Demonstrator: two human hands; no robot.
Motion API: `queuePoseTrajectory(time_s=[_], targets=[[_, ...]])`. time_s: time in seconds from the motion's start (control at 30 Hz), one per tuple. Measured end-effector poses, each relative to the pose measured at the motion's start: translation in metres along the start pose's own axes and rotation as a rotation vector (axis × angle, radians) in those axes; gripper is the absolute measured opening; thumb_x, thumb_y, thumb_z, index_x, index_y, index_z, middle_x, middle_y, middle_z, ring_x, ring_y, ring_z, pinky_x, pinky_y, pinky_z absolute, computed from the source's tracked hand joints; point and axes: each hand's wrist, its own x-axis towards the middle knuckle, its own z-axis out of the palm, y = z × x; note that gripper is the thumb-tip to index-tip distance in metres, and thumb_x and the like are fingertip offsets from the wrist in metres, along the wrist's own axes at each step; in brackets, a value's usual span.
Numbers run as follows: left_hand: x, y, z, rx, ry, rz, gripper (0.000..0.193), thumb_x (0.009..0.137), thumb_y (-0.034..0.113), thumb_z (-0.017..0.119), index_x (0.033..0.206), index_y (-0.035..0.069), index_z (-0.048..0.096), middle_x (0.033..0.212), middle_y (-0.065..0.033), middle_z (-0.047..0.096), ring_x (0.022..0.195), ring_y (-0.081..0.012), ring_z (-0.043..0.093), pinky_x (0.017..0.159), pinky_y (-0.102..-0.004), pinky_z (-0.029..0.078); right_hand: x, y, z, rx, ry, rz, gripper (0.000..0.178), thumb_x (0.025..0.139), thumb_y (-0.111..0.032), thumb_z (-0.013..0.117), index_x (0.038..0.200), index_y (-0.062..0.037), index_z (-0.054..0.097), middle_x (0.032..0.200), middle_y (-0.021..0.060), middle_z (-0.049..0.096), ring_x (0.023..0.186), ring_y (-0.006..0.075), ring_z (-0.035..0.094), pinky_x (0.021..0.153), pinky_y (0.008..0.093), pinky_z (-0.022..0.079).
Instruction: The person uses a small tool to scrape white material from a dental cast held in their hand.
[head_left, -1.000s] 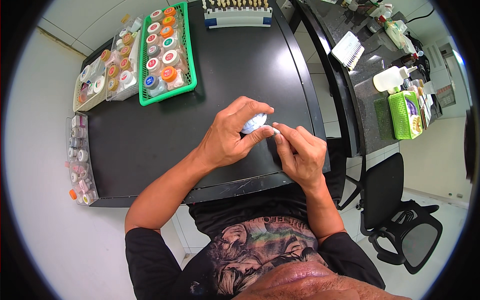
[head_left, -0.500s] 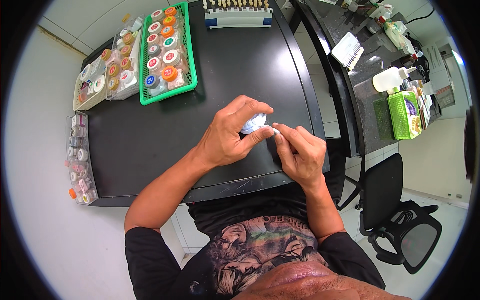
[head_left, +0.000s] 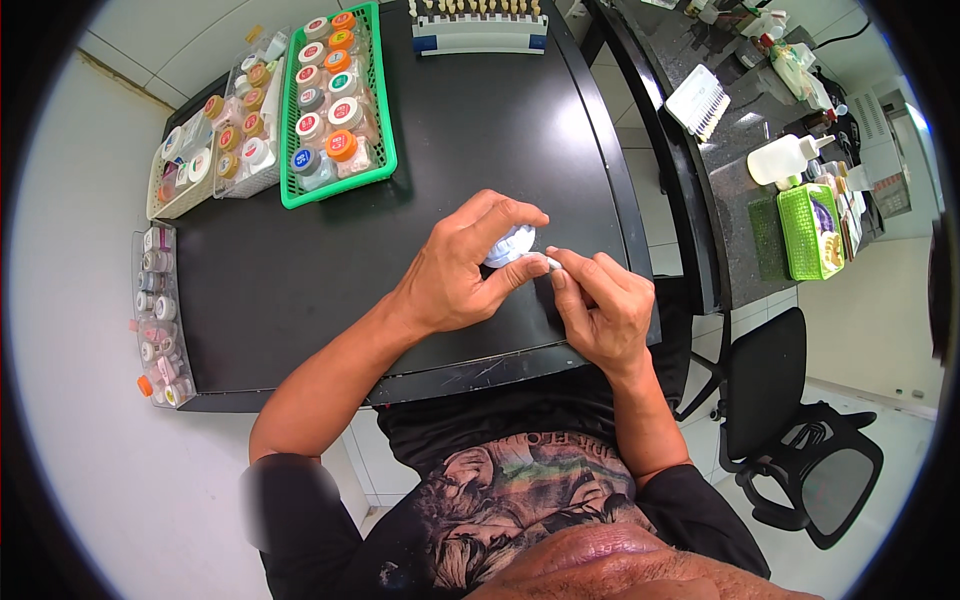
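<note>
My left hand (head_left: pixel 452 265) is curled over the dark table, fingers and thumb closed around a pale blue-white, ridged, rounded piece (head_left: pixel 511 246). Much of that piece is behind the fingers, so its kind is unclear. Just to the right, my right hand (head_left: pixel 608 308) pinches a small white bit (head_left: pixel 555 264) between thumb and index finger. The bit touches the left thumb's tip; whether it joins the larger piece cannot be made out. Both hands meet above the right front part of the table.
The black table (head_left: pixel 290 290) holds a green basket (head_left: pixel 388 150) of lidded jars, clear trays (head_left: pixel 262 180) of jars at left, and a tooth shade rack (head_left: pixel 480 40) at the back. A side counter (head_left: pixel 735 230) carries a white squeeze bottle (head_left: pixel 780 160) and a light-green basket (head_left: pixel 797 230). An office chair (head_left: pixel 765 380) stands right.
Hands and the held pieces stay almost in place. The whole view has shifted very slightly; no grip has visibly changed.
</note>
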Motion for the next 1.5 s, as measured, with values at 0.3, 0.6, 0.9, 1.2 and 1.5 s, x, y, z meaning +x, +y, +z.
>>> queuePoseTrajectory(time_s=[0.3,0.6,0.9,1.2,1.5], targets=[[-0.0002,0.0004,0.0007,-0.009,0.002,-0.014,0.043,0.107,0.03,0.09,0.14,0.005,0.076,0.12,-0.017,0.078,0.102,-0.033,0.077,0.091,-0.0426,0.061,-0.0007,0.0,-0.0004,0.004,-0.007,-0.001,0.019,0.098,-0.009,0.089,0.117,-0.0084,0.089,0.072,0.0024,0.061,0.053,0.0197,0.059,0.052,0.0383,0.047],[-0.0001,-0.0001,0.0012,-0.009,0.0,-0.012,0.042,0.107,0.03,0.09,0.138,0.005,0.077,0.117,-0.0168,0.078,0.1,-0.0328,0.077,0.089,-0.0425,0.061,-0.0006,0.0004,-0.0008,0.009,-0.009,0.004,0.018,0.098,-0.009,0.089,0.116,-0.0087,0.09,0.072,0.0023,0.062,0.053,0.02,0.059,0.053,0.0383,0.048],[-0.0008,-0.0031,0.0016,0.006,-0.009,0.01,0.036,0.107,0.028,0.09,0.133,0.006,0.079,0.112,-0.0155,0.078,0.097,-0.0313,0.077,0.086,-0.0412,0.06,0.0,-0.0008,-0.0008,-0.003,-0.014,0.006,0.018,0.098,-0.009,0.09,0.116,-0.0088,0.09,0.074,0.0031,0.065,0.054,0.0204,0.061,0.053,0.0382,0.048],[0.0,0.0006,0.0008,-0.017,-0.004,-0.015,0.04,0.108,0.029,0.09,0.138,0.006,0.076,0.108,-0.0134,0.076,0.092,-0.0276,0.073,0.083,-0.0399,0.058,-0.0001,-0.0003,-0.0011,0.005,-0.017,0.005,0.018,0.098,-0.009,0.089,0.116,-0.0084,0.09,0.071,0.0022,0.062,0.053,0.019,0.059,0.052,0.0376,0.047],[0.0001,-0.0008,0.001,-0.013,0.002,0.01,0.04,0.108,0.027,0.089,0.139,0.006,0.076,0.11,-0.014,0.075,0.093,-0.0284,0.073,0.084,-0.0403,0.058,0.0004,-0.0007,-0.0011,0.011,-0.016,0.003,0.018,0.097,-0.009,0.089,0.115,-0.0088,0.09,0.072,0.0019,0.062,0.053,0.0191,0.059,0.052,0.0376,0.048]])
